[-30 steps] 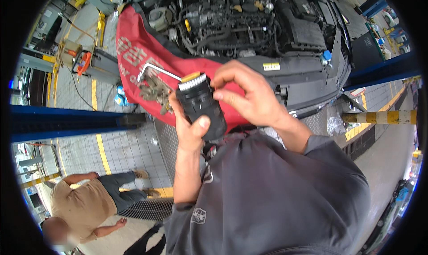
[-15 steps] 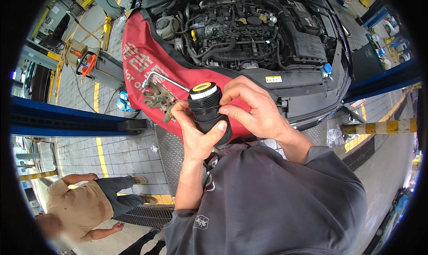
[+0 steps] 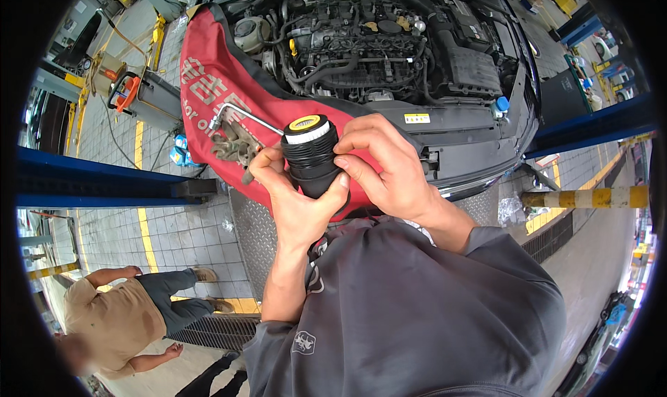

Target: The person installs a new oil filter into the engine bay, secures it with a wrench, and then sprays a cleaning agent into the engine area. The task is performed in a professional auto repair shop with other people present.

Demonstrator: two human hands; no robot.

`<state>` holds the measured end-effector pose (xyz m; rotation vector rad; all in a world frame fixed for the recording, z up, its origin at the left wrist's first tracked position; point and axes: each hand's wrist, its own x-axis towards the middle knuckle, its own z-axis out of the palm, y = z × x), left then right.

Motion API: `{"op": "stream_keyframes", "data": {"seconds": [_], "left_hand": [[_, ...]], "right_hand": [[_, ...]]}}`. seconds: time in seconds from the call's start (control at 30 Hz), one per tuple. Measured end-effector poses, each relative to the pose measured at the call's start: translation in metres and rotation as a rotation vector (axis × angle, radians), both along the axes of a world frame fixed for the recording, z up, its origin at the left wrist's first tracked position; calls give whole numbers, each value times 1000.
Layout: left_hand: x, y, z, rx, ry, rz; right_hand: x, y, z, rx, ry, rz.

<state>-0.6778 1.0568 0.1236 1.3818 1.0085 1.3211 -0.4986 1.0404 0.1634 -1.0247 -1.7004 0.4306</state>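
Upright in front of my chest is a black threaded oil filter housing (image 3: 310, 162), with a white filter element (image 3: 306, 128) topped in yellow showing at its upper end. The fingers and thumb of my left hand (image 3: 295, 206) wrap round its lower body. On the housing's right side, the thumb and forefinger of my right hand (image 3: 385, 164) pinch at the ribbed edge; whether a thin ring is between them is too small to tell. A bent metal bar tool (image 3: 253, 119) and soiled work gloves (image 3: 233, 147) lie on the red fender cover (image 3: 205, 56), just left of the housing.
Ahead is an open engine bay (image 3: 368, 50) with a blue-capped reservoir (image 3: 500, 106) at its right. Blue lift arms (image 3: 104, 180) reach in from both sides. A wheeled grey machine (image 3: 156, 98) stands at the left. A person in a tan shirt (image 3: 114, 320) is at the lower left.
The view has shifted slightly, so the car and the housing sit a little farther left and higher. Both hands keep their hold on the housing.
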Motion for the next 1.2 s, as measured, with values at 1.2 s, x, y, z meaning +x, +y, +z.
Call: {"op": "stream_keyframes", "data": {"seconds": [1.2], "left_hand": [[12,2,-2,352,519,296]], "right_hand": [[-26,-4,-2,224,-264,-143]]}}
